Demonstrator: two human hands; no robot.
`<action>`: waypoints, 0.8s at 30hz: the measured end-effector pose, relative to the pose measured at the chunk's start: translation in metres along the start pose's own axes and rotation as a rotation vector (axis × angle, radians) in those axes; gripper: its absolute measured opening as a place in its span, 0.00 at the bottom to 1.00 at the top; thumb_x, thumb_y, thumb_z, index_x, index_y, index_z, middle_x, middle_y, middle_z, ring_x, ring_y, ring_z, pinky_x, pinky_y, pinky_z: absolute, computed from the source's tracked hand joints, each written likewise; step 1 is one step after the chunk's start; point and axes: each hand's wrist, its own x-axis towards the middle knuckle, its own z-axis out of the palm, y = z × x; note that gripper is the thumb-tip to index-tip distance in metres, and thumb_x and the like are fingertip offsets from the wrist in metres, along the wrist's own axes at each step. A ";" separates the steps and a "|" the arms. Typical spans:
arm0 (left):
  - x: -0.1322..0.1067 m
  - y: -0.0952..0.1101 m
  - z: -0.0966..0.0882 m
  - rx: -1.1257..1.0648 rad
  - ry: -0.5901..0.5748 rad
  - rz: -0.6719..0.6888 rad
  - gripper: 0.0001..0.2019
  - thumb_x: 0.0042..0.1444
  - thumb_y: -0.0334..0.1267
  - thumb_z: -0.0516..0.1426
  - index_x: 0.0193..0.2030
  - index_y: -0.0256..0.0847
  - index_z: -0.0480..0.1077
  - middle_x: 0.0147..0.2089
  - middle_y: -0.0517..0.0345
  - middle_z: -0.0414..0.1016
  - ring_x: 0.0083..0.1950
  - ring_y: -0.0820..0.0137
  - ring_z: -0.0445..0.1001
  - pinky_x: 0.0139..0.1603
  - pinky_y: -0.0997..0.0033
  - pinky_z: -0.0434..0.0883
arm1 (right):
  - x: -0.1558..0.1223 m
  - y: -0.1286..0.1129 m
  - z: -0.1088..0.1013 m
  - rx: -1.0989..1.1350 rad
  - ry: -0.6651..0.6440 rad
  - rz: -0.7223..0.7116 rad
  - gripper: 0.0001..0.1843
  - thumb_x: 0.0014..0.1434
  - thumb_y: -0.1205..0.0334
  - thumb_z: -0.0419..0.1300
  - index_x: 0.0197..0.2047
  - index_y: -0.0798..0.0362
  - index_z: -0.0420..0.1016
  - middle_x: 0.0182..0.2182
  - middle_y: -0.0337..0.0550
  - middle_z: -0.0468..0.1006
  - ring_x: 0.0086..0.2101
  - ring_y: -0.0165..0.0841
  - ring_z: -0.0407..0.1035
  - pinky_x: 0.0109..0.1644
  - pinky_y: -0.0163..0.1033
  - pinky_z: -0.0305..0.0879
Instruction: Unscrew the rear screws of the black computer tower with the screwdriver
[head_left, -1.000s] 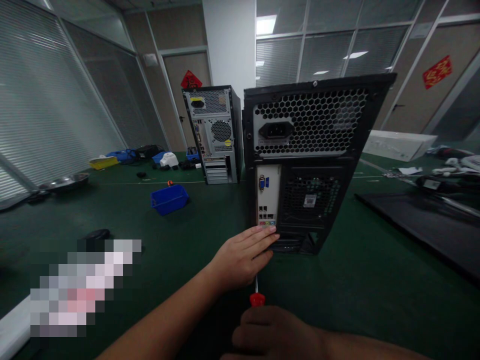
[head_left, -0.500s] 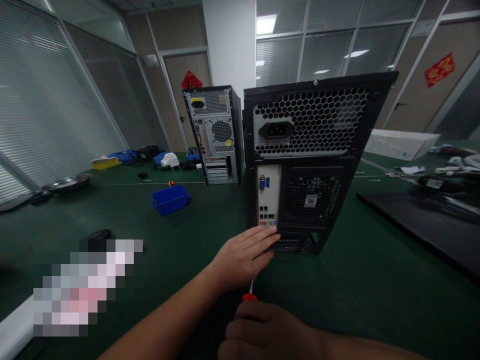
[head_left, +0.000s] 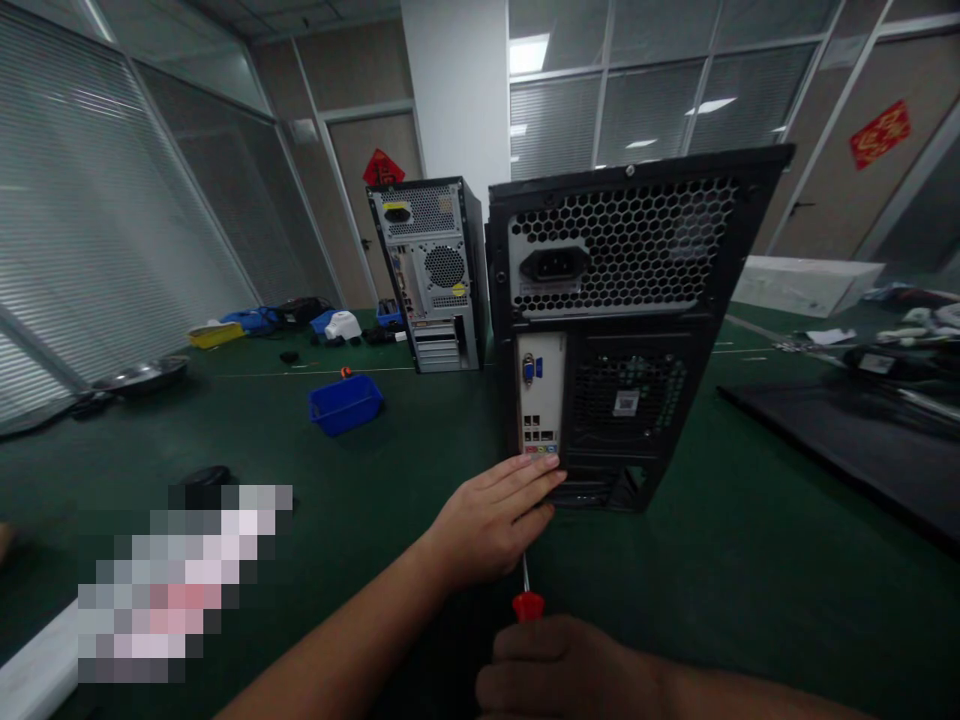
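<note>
Black computer tower (head_left: pixel 622 330) is standing upright on a green worktop (head_left: pixel 712 590), right of its middle and well in from the left edge, its back facing the person. The left hand (head_left: pixel 491 515) is resting at the tower's lower back, fingers straight and close together; whether the hidden thumb is pinching anything, one cannot tell. The right hand (head_left: pixel 555 665) is clamping its fingers around a red-handled screwdriver (head_left: pixel 529 606), whose shaft is running out of sight beneath the left hand. That overlap is probably creating the chief danger: an off-centre tip could be skidding into the left palm. Hard pushing could also be rocking the tower.

Toward the worktop's far edge, a second tower (head_left: pixel 442 300) is standing; a blue bin (head_left: pixel 345 408) is sitting nearer. A metal bowl (head_left: pixel 146 376) is lying by the left edge, a flat black panel (head_left: pixel 840 430) toward the right. Beyond, slatted blinds (head_left: pixel 52 200) are covering glass walls, and a red paper sign (head_left: pixel 879 134) is hanging at right.
</note>
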 end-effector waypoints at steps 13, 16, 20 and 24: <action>0.001 0.000 -0.001 0.002 -0.006 -0.016 0.10 0.69 0.32 0.55 0.51 0.38 0.76 0.65 0.52 0.74 0.71 0.62 0.67 0.72 0.57 0.68 | -0.014 0.007 0.026 -0.051 -0.325 -0.107 0.10 0.72 0.59 0.57 0.43 0.57 0.71 0.30 0.33 0.71 0.33 0.24 0.65 0.42 0.31 0.64; 0.002 0.000 -0.002 -0.009 -0.003 -0.020 0.10 0.69 0.32 0.54 0.51 0.38 0.77 0.64 0.52 0.75 0.70 0.62 0.68 0.71 0.57 0.70 | -0.008 0.006 0.020 -0.064 -0.258 -0.106 0.09 0.74 0.61 0.54 0.44 0.57 0.72 0.37 0.35 0.74 0.39 0.22 0.67 0.42 0.30 0.64; 0.003 0.000 -0.003 -0.016 0.006 -0.020 0.10 0.69 0.33 0.54 0.50 0.38 0.77 0.63 0.52 0.76 0.70 0.62 0.69 0.71 0.57 0.70 | -0.003 0.001 0.007 -0.092 -0.075 -0.026 0.15 0.76 0.63 0.52 0.35 0.54 0.70 0.37 0.32 0.75 0.34 0.21 0.65 0.44 0.27 0.64; -0.001 0.000 0.001 -0.002 -0.015 -0.011 0.09 0.68 0.32 0.55 0.50 0.37 0.77 0.66 0.51 0.73 0.72 0.62 0.65 0.73 0.57 0.67 | 0.003 0.001 -0.003 -0.059 0.005 -0.023 0.15 0.75 0.61 0.53 0.34 0.54 0.69 0.33 0.32 0.74 0.28 0.22 0.61 0.40 0.25 0.65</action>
